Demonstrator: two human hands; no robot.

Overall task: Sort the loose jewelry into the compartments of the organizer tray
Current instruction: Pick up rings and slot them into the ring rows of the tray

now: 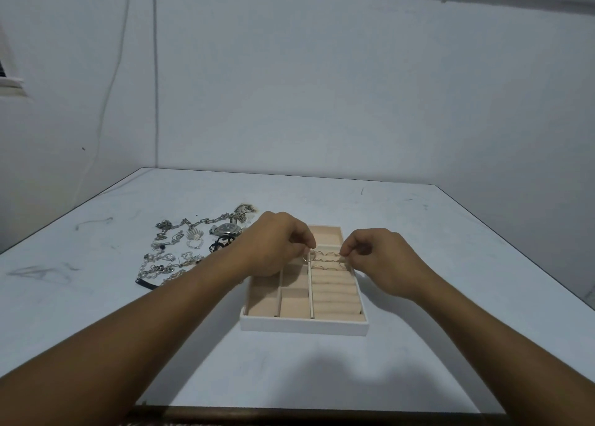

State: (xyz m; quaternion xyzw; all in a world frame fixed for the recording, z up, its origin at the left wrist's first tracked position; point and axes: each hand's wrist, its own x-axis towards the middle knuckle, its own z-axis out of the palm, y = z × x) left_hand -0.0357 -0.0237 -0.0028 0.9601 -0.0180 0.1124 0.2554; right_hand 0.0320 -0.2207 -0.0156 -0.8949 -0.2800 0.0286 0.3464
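Observation:
A white organizer tray [304,326] with beige lining sits mid-table. Its right side is a ring-roll section [335,292], and several thin rings [325,258] stand in its far rows. My left hand [273,245] hovers over the tray's far left and pinches a thin ring [306,258] between thumb and forefinger. My right hand [383,261] is at the far right of the ring rows, fingers curled, pinching a small ring [342,259]. Loose jewelry [174,255] lies left of the tray: chains, a wristwatch [225,230] and a winged pendant [194,234].
The tray's left half has several open compartments [294,306] lined in beige; one at the far end [325,235] holds nothing I can see. A dark strap end [146,283] lies near my left forearm. Walls close in behind and to the left.

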